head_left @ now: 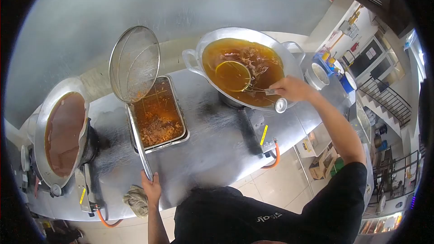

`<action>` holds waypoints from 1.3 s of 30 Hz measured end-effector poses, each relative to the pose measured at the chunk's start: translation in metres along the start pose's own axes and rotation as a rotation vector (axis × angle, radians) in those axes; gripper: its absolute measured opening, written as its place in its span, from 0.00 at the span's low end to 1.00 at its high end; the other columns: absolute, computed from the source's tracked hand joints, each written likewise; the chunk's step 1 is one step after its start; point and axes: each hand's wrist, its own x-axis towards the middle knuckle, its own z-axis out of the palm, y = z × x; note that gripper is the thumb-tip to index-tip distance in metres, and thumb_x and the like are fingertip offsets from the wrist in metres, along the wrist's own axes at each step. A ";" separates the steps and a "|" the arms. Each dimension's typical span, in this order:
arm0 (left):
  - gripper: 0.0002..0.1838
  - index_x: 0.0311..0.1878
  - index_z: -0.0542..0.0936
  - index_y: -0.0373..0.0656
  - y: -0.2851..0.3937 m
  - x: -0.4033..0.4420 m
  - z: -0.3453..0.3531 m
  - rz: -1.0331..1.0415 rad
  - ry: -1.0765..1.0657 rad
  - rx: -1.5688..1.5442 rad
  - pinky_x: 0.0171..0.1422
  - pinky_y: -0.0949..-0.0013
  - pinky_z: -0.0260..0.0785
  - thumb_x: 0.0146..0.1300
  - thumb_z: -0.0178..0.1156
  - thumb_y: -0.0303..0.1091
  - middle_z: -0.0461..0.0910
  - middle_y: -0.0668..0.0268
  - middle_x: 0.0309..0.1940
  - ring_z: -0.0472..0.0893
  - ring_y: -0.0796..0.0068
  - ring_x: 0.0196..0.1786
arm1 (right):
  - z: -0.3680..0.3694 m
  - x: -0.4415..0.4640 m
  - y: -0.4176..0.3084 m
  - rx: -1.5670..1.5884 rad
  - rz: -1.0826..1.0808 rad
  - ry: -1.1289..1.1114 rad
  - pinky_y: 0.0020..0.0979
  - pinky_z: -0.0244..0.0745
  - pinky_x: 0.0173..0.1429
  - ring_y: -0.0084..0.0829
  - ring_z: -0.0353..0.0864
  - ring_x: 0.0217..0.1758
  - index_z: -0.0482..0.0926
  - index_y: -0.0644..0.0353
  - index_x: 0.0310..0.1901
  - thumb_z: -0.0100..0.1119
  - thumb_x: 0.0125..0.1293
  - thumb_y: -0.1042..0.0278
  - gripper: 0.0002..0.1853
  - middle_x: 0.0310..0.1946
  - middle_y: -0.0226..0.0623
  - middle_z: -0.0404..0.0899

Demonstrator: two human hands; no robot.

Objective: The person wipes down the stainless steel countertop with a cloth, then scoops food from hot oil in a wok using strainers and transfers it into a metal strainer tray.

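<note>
"Black shirt [253,212] in the lower foreground, its wearer facing a metal table [208,131]."

"What are the fingers doing?"

"Gripping, on both sides. The right hand [291,89] has its fingers closed on the handle of a round-headed scoop [232,76]; the left hand [152,189] has its fingers wrapped round the handle end of a large mesh sieve [134,63]."

"Where does the scoop lie from them?"

"Left of the right fingers, in a wide pan [230,34]. Its handle runs roughly sideways from them to the head. The right hand is nearer; the left is well apart."

"And the sieve?"

"Straight out from the left fingers. Its long handle slants away and slightly left, along the left side of a rectangular wire basket [179,104]; the bowl is over the basket's far end. Whether they touch cannot be told."

"How do they look?"

"Scoop: a bright circular rim in amber liquid [214,58], depth unclear. Sieve: fine grey mesh, wire braces, orange-brown bits low in the bowl."

"Farther out?"

"Brown crumbs [160,129] in the basket, a dial thermometer [281,105] at the pan's near rim, a crumpled cloth [136,201] beside the left hand, and a second pan [74,86] of brown liquid [65,131] at far left."
</note>
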 end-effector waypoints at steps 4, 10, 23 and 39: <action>0.11 0.44 0.70 0.35 0.001 0.004 0.010 0.028 0.023 -0.061 0.35 0.66 0.62 0.64 0.62 0.25 0.66 0.65 0.25 0.65 0.73 0.30 | -0.012 -0.047 -0.044 -0.092 0.079 0.075 0.46 0.77 0.55 0.49 0.84 0.48 0.84 0.51 0.55 0.56 0.70 0.65 0.15 0.42 0.46 0.86; 0.11 0.45 0.71 0.35 -0.011 0.006 0.019 -0.001 -0.022 -0.054 0.40 0.63 0.65 0.63 0.62 0.25 0.69 0.61 0.28 0.68 0.69 0.33 | -0.014 -0.082 -0.044 -0.142 0.321 0.116 0.46 0.79 0.52 0.48 0.85 0.45 0.85 0.43 0.54 0.57 0.69 0.64 0.15 0.41 0.42 0.87; 0.12 0.47 0.73 0.35 -0.009 -0.011 0.007 0.070 -0.008 -0.011 0.44 0.61 0.68 0.63 0.63 0.26 0.74 0.56 0.31 0.72 0.64 0.34 | -0.038 -0.021 0.092 -0.841 0.638 0.194 0.38 0.83 0.43 0.38 0.89 0.39 0.89 0.53 0.38 0.60 0.60 0.70 0.09 0.39 0.39 0.88; 0.10 0.43 0.72 0.35 -0.007 -0.017 0.003 0.067 0.063 -0.045 0.36 0.62 0.66 0.64 0.62 0.25 0.72 0.61 0.24 0.69 0.69 0.28 | 0.037 0.083 0.023 -0.271 0.235 0.041 0.46 0.81 0.55 0.45 0.85 0.53 0.87 0.58 0.46 0.60 0.63 0.65 0.12 0.46 0.46 0.86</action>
